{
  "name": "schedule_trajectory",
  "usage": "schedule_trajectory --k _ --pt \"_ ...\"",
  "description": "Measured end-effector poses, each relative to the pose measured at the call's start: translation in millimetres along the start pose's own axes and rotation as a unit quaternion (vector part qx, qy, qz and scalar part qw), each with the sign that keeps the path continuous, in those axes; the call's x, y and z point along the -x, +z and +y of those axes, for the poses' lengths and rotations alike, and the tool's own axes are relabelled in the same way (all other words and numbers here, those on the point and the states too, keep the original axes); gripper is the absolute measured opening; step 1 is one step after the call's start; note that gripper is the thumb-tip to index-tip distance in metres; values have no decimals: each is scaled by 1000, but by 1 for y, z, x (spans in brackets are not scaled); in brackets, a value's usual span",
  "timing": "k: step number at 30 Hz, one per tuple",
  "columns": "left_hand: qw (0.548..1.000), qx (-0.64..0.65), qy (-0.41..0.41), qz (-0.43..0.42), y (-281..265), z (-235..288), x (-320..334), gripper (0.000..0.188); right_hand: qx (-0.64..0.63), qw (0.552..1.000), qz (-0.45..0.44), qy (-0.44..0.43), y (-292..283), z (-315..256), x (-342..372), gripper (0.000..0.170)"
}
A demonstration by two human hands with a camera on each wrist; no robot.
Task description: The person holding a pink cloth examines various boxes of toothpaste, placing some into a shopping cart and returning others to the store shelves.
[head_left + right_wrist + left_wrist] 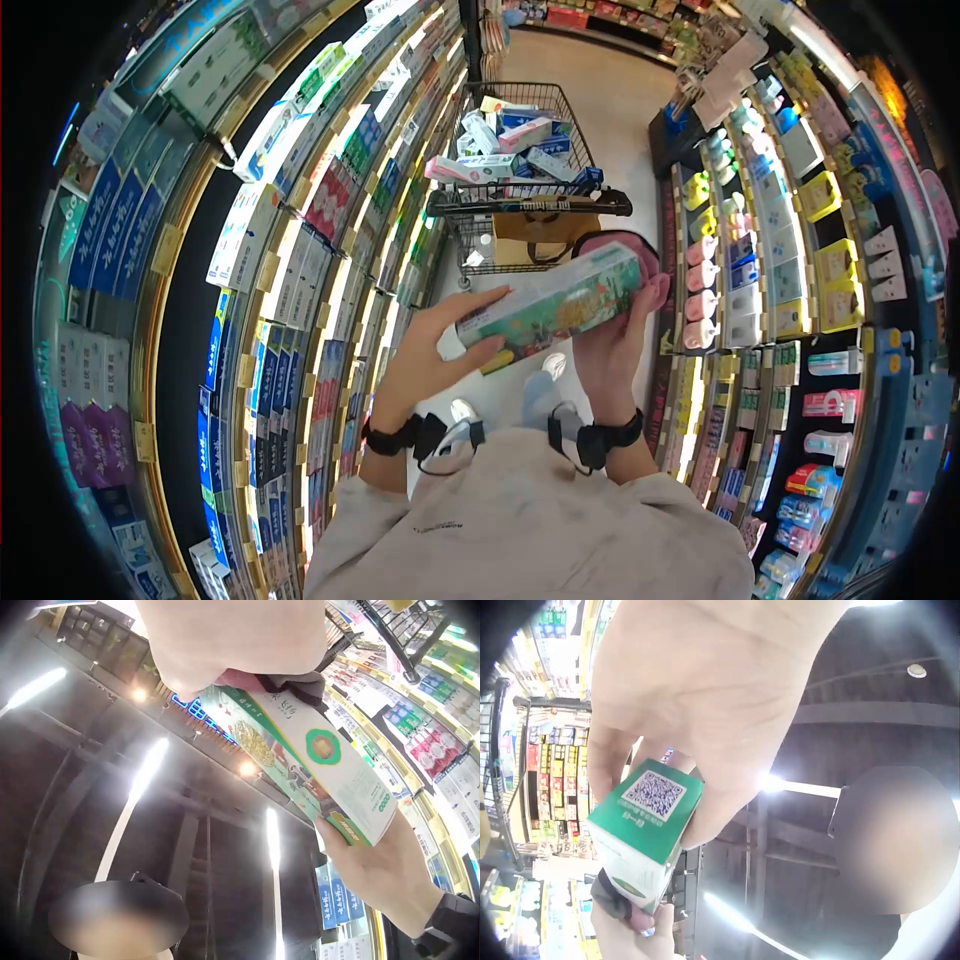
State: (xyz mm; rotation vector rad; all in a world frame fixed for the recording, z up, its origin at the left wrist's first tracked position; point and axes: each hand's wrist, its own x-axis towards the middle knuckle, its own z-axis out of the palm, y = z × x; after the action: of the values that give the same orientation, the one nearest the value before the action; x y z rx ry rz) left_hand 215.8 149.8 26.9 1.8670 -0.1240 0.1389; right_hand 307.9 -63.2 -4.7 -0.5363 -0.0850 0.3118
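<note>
Both my hands hold a long green-and-white toothpaste box (555, 305), tilted in front of my chest. My left hand (425, 350) grips its near left end, thumb along one side and fingers on the other. That end shows a QR code on a green flap (654, 793) in the left wrist view. My right hand (612, 355) holds the far right end; its fingers are partly hidden behind the box. A soft pink piece with a dark edge (300, 688) is bunched between that hand and the box. The printed white side (330, 750) shows in the right wrist view.
Ahead stands a shopping cart (530, 204) heaped with several cartons (525, 135), a brown bag (540, 232) on its lower rack. Shelves of boxed goods (285, 290) line the left; shelves of pouches and bottles (740, 270) line the right. The aisle floor (600, 75) runs forward.
</note>
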Motion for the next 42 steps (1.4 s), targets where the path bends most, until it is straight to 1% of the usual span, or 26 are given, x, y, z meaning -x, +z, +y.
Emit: schedule_trajectory --k 1,4,5,8,9,12,13,15,17,20,21,22,24,25,26,27,28,30,31,32,33,34,35,38,39,42 --pt "1000 -8 -5 -7 10 1 -16 53 4 1000 -18 14 -12 -12 -11 58" --pt "997 -1 -54 -46 36 16 -67 53 6 1000 -18 -1 -40 -46 -49 57" --pt "998 18 -42 -54 45 11 -84 54 -16 1000 3 -11 -47 -57 -61 60" --pt "994 88 -46 -44 78 15 -132 52 -16 998 -60 4 -63 -84 -88 62" --pt "993 98 -37 -49 88 20 -147 50 -29 999 -33 17 -64 -89 -93 61" --pt "983 168 -72 -8 114 26 -181 53 27 998 -48 -4 -72 -80 -103 59" --pt "975 194 -104 -12 117 27 -192 53 -1 999 -26 -18 -59 -87 -106 71" --pt "997 42 -54 -22 120 16 -213 54 41 999 -30 -12 -88 -89 -125 71" --pt "996 -74 3 -56 121 2 -238 55 73 997 -18 -16 -102 -96 -146 67" --pt "998 15 -15 -67 129 -13 -269 58 167 985 -7 -48 -111 -101 -174 51" --pt "998 26 -17 -47 132 -14 -279 64 241 970 -16 -21 -109 -104 -181 45" --pt "998 59 -15 -10 139 -20 -290 66 331 942 -46 -33 -111 -102 -190 40" --pt "989 124 -5 75 148 -32 -317 69 500 858 -97 -74 -114 -99 -206 30" --pt "985 98 -47 135 149 -29 -328 70 523 837 -121 -108 -98 -97 -217 31" --pt "963 199 -85 160 140 -26 -341 65 544 813 -151 -142 -84 -96 -229 31" --pt "949 253 -77 172 129 -30 -351 63 537 819 -181 -89 -79 -96 -240 44" --pt "931 307 -71 184 118 -38 -359 60 540 819 -184 -64 -80 -92 -250 46" --pt "919 335 -56 202 93 -53 -371 55 544 816 -193 -4 -86 -80 -275 50" --pt "911 345 -55 217 84 -61 -372 53 484 863 -115 91 -76 -73 -288 45" --pt "918 333 -34 214 74 -66 -370 53 376 911 -95 141 -72 -66 -297 43" --pt "925 315 -11 212 62 -71 -369 52 260 944 -75 189 -68 -57 -308 42" --pt "933 293 14 209 51 -76 -369 52 140 960 -50 236 -62 -49 -319 41" --pt "933 290 40 210 44 -80 -368 58 125 953 -78 265 -51 -49 -324 45" --pt "948 231 54 213 23 -74 -359 62 85 921 -116 362 -38 -47 -346 49" --pt "955 225 38 190 18 -76 -355 64 84 887 -159 425 -36 -48 -353 59" --pt "943 231 -9 237 9 -71 -345 59 159 894 -193 372 -17 -40 -357 67"
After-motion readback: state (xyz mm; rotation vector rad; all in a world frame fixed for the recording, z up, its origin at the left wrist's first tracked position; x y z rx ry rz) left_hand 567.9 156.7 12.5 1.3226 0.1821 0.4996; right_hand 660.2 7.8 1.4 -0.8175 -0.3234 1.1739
